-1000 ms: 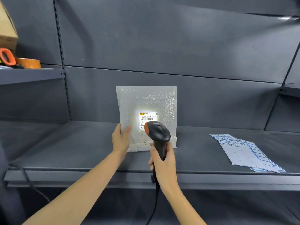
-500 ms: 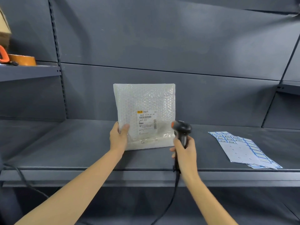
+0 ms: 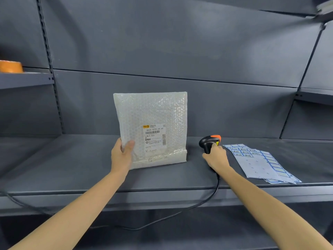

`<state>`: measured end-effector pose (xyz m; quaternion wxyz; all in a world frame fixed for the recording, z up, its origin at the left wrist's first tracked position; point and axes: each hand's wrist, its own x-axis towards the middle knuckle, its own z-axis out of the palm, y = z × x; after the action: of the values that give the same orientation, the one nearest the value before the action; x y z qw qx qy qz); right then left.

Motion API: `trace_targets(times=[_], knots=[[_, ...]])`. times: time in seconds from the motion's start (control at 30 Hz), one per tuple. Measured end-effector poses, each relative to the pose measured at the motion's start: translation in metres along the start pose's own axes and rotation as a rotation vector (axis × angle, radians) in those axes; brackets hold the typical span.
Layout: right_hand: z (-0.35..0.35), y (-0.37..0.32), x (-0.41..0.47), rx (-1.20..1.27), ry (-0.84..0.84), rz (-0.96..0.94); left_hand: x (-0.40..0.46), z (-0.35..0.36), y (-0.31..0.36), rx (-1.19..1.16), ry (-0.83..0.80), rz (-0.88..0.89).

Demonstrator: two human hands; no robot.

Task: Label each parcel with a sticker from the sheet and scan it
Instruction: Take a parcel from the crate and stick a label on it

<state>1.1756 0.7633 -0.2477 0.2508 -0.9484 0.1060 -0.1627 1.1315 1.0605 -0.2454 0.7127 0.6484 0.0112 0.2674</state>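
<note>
Apparently scan was done: bubble-wrap parcel [image 3: 150, 129] stood upright mid-shelf [image 3: 72, 168], label [image 3: 155, 139] facing out, left hand [image 3: 122, 156] gripping its lower-left edge. Right hand [image 3: 215, 158], wrapped round the scanner [image 3: 209, 143], had swung it off the label to beside the sticker sheet [image 3: 259, 163].

Dark grey metal shelf [image 3: 54, 170] across the bottom, w/ matching back panels [image 3: 162, 42] behind. Slotted upright [image 3: 47, 56] at approx 10 o'clock. Upper side shelf [image 3: 25, 79] at 9 o'clock, w/ orange tape roll [image 3: 10, 66] on it, cut off by frame edge. Another shelf edge [image 3: 314, 96] at 3 o'clock.
</note>
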Motion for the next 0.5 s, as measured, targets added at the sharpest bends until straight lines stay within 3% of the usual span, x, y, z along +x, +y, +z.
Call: trace_targets(times=[0.27, 0.5], knots=[[0.004, 0.001, 0.003, -0.088, -0.052, 0.000, 0.006, 0.002, 0.013, 0.034, 0.033, -0.065], [0.006, 0.002, 0.004, -0.170, -0.036, -0.024, 0.006, 0.000, 0.014, 0.392, -0.141, -0.316]])
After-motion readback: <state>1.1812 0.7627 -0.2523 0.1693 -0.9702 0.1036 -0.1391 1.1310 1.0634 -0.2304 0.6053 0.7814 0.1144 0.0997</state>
